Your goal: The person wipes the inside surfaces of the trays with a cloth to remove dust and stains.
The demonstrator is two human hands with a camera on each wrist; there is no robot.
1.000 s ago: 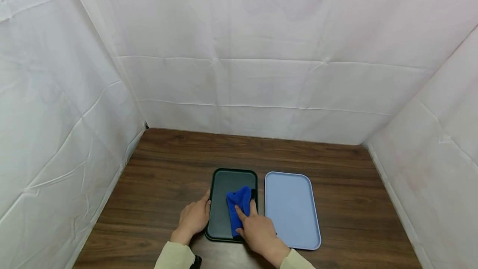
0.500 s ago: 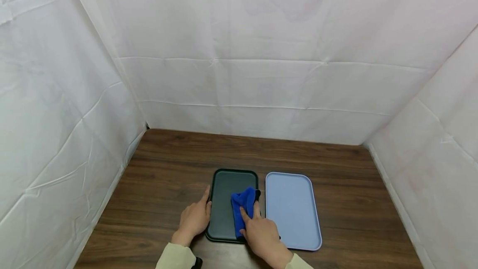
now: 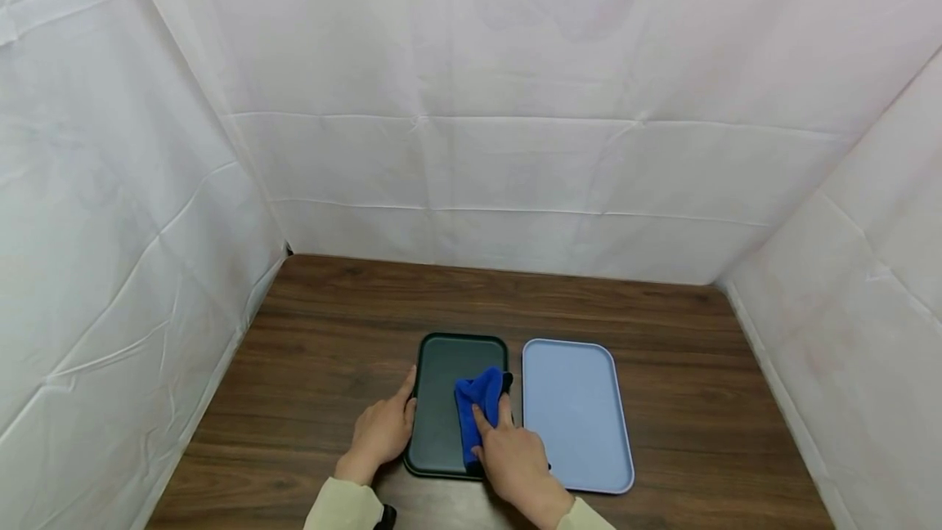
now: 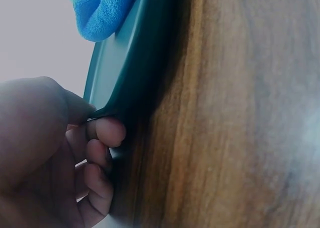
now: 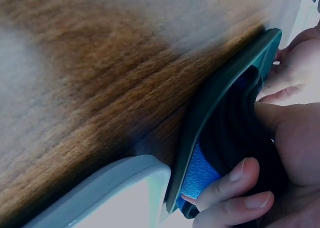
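Observation:
A dark green tray (image 3: pixel 442 379) lies on the wooden table, its long sides running away from me. At its left edge is my left hand (image 3: pixel 384 430); in the left wrist view the thumb and index finger pinch the tray's rim (image 4: pixel 129 63). My right hand (image 3: pixel 513 458) holds a blue cloth (image 3: pixel 478 393) with black parts against the tray's right half, index finger stretched forward over it. Seen from the right wrist, bent fingers (image 5: pixel 232 188) and thumb lie around the bunched black part of the cloth (image 5: pixel 235 130). The palm hides some of the cloth.
A light blue tray (image 3: pixel 574 411) lies just right of the green one, a narrow gap between them. Brown wood tabletop (image 3: pixel 684 399) surrounds both. White sheets (image 3: pixel 515 162) hang behind and along both sides of the table.
My right hand and the cloth have shifted slightly right, to the green tray's right rim, then stayed nearly still. The left hand keeps its place at the tray's left edge.

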